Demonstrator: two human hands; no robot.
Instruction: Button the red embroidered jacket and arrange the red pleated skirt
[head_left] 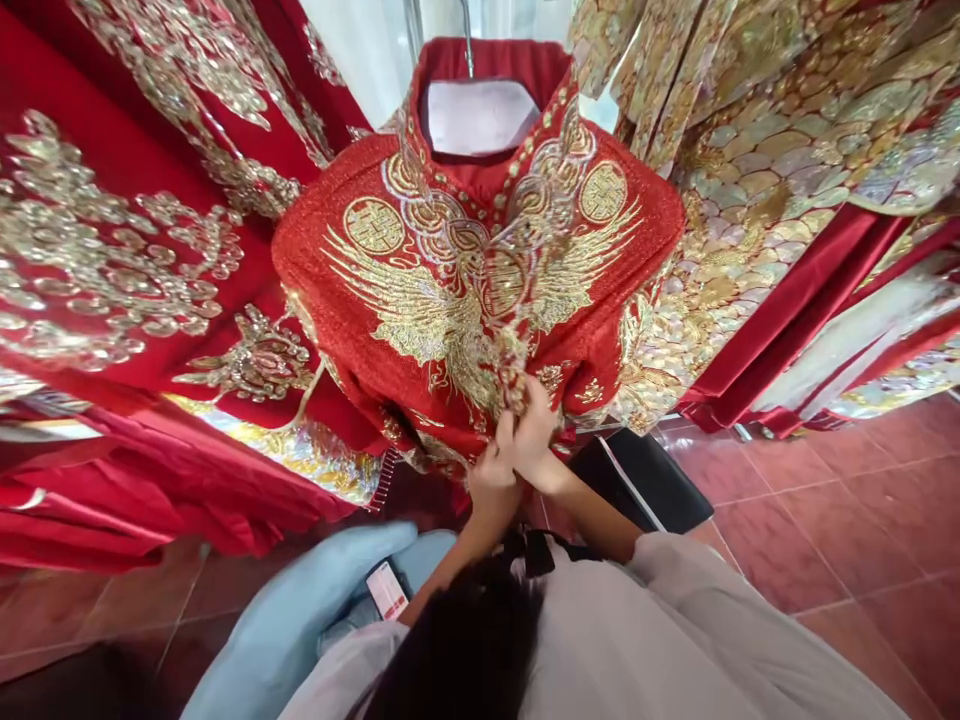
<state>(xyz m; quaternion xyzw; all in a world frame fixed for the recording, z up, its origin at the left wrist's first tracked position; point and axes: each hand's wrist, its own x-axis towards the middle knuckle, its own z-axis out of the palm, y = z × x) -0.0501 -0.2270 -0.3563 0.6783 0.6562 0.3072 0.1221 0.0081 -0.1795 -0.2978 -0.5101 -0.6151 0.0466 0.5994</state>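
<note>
A red embroidered jacket (442, 370) hangs in front of me, with gold wings, round gold medallions and a beaded stand-up collar (420, 120). A metal hanger hook (469, 45) rises behind the neck opening, where a pale label (480, 115) shows. At the lower middle of the jacket's front, my right hand (536, 425) is closed on the beaded front edge. My left hand (495, 475) is closed just below and to the left, also on the jacket front. The exact fastening between the fingers is too small to make out.
Red garments with crystal beading (135, 260) hang at left, and a gold sequined garment (757, 230) at right. A black flat-topped object (649, 480) sits on the red tiled floor (832, 520). Pale blue fabric (300, 610) with a white tag (387, 590) is at lower left.
</note>
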